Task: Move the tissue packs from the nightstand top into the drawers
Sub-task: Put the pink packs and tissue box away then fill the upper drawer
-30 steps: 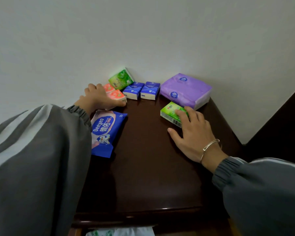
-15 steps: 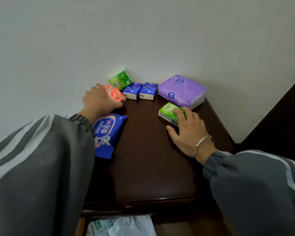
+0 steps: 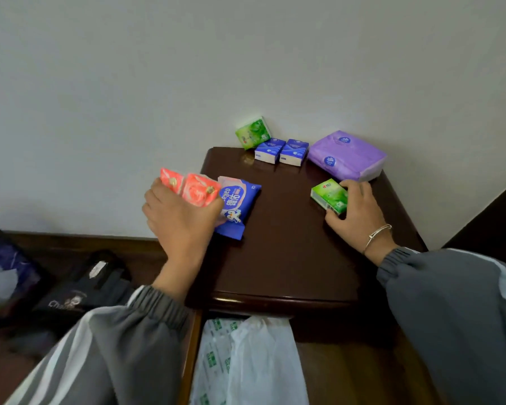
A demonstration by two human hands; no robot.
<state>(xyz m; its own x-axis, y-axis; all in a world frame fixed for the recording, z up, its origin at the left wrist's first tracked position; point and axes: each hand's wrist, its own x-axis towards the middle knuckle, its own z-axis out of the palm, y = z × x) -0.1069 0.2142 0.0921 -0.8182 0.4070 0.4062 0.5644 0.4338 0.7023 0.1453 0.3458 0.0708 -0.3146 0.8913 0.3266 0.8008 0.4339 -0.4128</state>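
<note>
My left hand (image 3: 181, 226) holds two orange tissue packs (image 3: 192, 187) lifted above the left edge of the dark nightstand top (image 3: 287, 258). My right hand (image 3: 358, 217) grips a small green tissue pack (image 3: 329, 195) that rests on the top at the right. A blue wipes pack (image 3: 238, 206) lies just right of my left hand. At the back stand another green pack (image 3: 253, 132), two small blue packs (image 3: 281, 150) and a large purple pack (image 3: 346, 154). Below the front edge a drawer (image 3: 192, 355) is open.
A white plastic bag with green print (image 3: 249, 363) lies in the open drawer. Dark bags (image 3: 82, 290) and a blue-purple bag (image 3: 3, 273) sit on the floor to the left. A white wall (image 3: 246, 54) backs the nightstand; a dark panel (image 3: 497, 217) rises at the right.
My left hand has lifted the two orange packs off the back of the top and carried them left and toward me. The right hand has closed around the green pack. More of the drawer shows.
</note>
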